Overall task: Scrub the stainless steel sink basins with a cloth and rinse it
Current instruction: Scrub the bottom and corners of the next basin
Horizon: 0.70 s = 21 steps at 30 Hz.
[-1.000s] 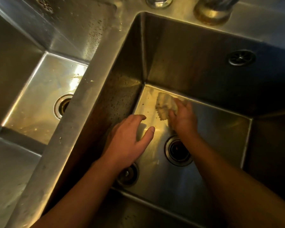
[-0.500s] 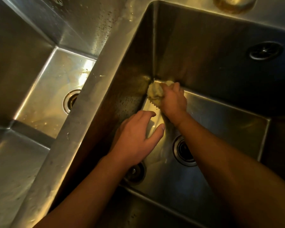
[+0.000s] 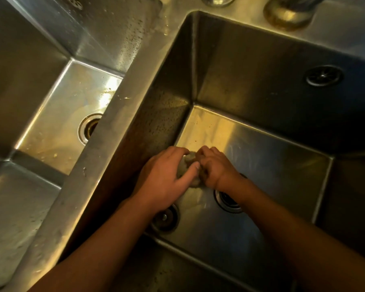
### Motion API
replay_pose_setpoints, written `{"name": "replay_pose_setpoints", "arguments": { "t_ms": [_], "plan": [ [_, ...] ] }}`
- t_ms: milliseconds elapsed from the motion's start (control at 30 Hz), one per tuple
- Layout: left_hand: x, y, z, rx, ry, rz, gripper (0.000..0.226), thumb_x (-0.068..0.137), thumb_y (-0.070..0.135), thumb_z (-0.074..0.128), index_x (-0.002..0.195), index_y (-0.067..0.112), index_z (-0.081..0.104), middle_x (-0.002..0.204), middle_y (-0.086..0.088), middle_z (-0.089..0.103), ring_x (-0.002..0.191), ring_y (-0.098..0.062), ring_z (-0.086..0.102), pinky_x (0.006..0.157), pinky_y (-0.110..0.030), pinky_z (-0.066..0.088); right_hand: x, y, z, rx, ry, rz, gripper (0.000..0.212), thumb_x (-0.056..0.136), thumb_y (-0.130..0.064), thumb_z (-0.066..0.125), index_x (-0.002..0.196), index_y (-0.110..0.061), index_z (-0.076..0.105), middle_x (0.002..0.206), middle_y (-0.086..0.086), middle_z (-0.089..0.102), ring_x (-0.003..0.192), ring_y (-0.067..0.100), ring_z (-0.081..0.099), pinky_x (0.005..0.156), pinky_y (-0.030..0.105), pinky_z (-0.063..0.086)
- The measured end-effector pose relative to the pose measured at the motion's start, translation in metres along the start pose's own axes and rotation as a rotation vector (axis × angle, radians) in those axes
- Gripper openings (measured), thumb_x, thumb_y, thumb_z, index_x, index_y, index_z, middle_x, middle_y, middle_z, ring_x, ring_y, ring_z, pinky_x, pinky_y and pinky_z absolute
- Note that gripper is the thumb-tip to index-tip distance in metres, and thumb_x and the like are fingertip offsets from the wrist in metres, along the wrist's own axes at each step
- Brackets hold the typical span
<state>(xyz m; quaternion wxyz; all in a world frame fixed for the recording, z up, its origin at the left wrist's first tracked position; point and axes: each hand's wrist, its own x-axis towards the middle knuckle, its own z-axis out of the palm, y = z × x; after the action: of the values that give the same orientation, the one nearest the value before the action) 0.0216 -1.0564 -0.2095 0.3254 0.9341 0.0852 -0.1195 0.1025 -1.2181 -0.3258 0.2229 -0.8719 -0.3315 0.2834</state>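
Both my hands are down in the right basin [image 3: 261, 144] of a stainless steel double sink. A crumpled pale cloth [image 3: 187, 165] sits bunched between them, just above the basin floor. My left hand [image 3: 167, 178] wraps its fingers and thumb round the cloth from the left. My right hand [image 3: 214, 167] grips the same cloth from the right with curled fingers. Most of the cloth is hidden by the fingers. The right basin's drain [image 3: 228, 202] lies partly under my right wrist.
The left basin [image 3: 57, 123] with its own drain [image 3: 89, 128] lies beyond the steel divider [image 3: 118, 133]. A round strainer [image 3: 164, 218] lies on the right basin's floor near its front left corner. An overflow grille [image 3: 323, 75] is set in the back wall. Faucet bases [image 3: 289, 15] stand on the rear deck.
My right hand drew the cloth back from the far left corner toward the drain. My left hand, open before, has closed onto the cloth.
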Motion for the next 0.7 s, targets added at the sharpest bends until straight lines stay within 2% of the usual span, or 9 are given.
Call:
{"name": "replay_pose_setpoints", "arguments": {
  "t_ms": [67, 133, 233, 333, 400, 500, 600, 700],
  "plan": [
    [-0.001, 0.0, 0.001, 0.006, -0.005, 0.008, 0.053, 0.091, 0.063, 0.039, 0.125, 0.027, 0.058, 0.121, 0.009, 0.06, 0.107, -0.01, 0.059, 0.087, -0.035, 0.051, -0.021, 0.007, 0.003, 0.083, -0.072, 0.063, 0.032, 0.083, -0.026, 0.066, 0.115, -0.031, 0.063, 0.114, -0.006, 0.048, 0.104, 0.014, 0.047, 0.092, 0.036, 0.049],
    [0.0, 0.002, 0.001, 0.004, -0.014, 0.015, 0.054, 0.092, 0.064, 0.038, 0.126, 0.027, 0.058, 0.123, 0.01, 0.06, 0.109, -0.009, 0.058, 0.088, -0.032, 0.049, -0.039, 0.011, -0.004, 0.308, -0.075, 0.18, 0.032, 0.088, -0.021, 0.062, 0.117, -0.032, 0.062, 0.115, -0.009, 0.051, 0.105, 0.011, 0.054, 0.093, 0.033, 0.052],
    [0.001, 0.003, 0.0, 0.0, -0.019, 0.028, 0.054, 0.092, 0.066, 0.037, 0.127, 0.029, 0.056, 0.124, 0.012, 0.058, 0.11, -0.008, 0.057, 0.088, -0.033, 0.049, -0.049, 0.009, -0.03, 0.796, 0.117, 0.271, 0.035, 0.09, -0.008, 0.064, 0.115, -0.032, 0.066, 0.113, -0.009, 0.067, 0.103, 0.008, 0.065, 0.087, 0.025, 0.056],
    [0.002, 0.003, 0.0, -0.02, -0.019, 0.016, 0.055, 0.091, 0.066, 0.037, 0.129, 0.03, 0.056, 0.126, 0.014, 0.057, 0.112, -0.006, 0.055, 0.089, -0.032, 0.048, -0.045, 0.019, -0.05, 0.951, 0.294, 0.344, 0.038, 0.088, -0.006, 0.068, 0.11, -0.037, 0.065, 0.104, -0.008, 0.071, 0.093, 0.01, 0.071, 0.073, 0.027, 0.059],
    [0.001, 0.002, 0.001, -0.02, -0.025, 0.018, 0.054, 0.091, 0.067, 0.038, 0.129, 0.031, 0.055, 0.126, 0.016, 0.056, 0.112, -0.004, 0.054, 0.087, -0.029, 0.047, -0.042, 0.038, -0.05, 0.805, 0.37, 0.485, 0.034, 0.087, -0.014, 0.069, 0.111, -0.036, 0.062, 0.107, -0.01, 0.069, 0.094, 0.011, 0.068, 0.081, 0.036, 0.058],
    [0.002, 0.002, 0.004, -0.021, -0.037, 0.032, 0.054, 0.091, 0.067, 0.038, 0.128, 0.032, 0.055, 0.126, 0.017, 0.056, 0.111, -0.002, 0.054, 0.086, -0.024, 0.043, -0.046, 0.066, -0.045, 0.491, 0.469, 0.698, 0.037, 0.084, -0.024, 0.069, 0.12, -0.026, 0.062, 0.12, 0.001, 0.064, 0.109, 0.021, 0.061, 0.095, 0.038, 0.05],
    [0.002, 0.002, 0.005, -0.02, -0.037, 0.034, 0.056, 0.09, 0.068, 0.037, 0.129, 0.033, 0.055, 0.126, 0.018, 0.055, 0.112, -0.002, 0.054, 0.087, -0.025, 0.045, -0.053, 0.066, -0.042, 0.256, 0.59, 0.72, 0.048, 0.082, -0.033, 0.068, 0.128, -0.022, 0.059, 0.129, 0.008, 0.055, 0.122, 0.028, 0.048, 0.102, 0.04, 0.042],
    [0.002, 0.003, 0.005, -0.02, -0.038, 0.042, 0.057, 0.09, 0.068, 0.037, 0.13, 0.032, 0.055, 0.127, 0.018, 0.056, 0.112, -0.003, 0.054, 0.088, -0.027, 0.046, -0.052, 0.047, -0.041, 0.189, 0.675, 0.634, 0.054, 0.085, -0.044, 0.068, 0.134, -0.026, 0.054, 0.132, 0.003, 0.049, 0.124, 0.023, 0.042, 0.103, 0.038, 0.04]
  ]
}}
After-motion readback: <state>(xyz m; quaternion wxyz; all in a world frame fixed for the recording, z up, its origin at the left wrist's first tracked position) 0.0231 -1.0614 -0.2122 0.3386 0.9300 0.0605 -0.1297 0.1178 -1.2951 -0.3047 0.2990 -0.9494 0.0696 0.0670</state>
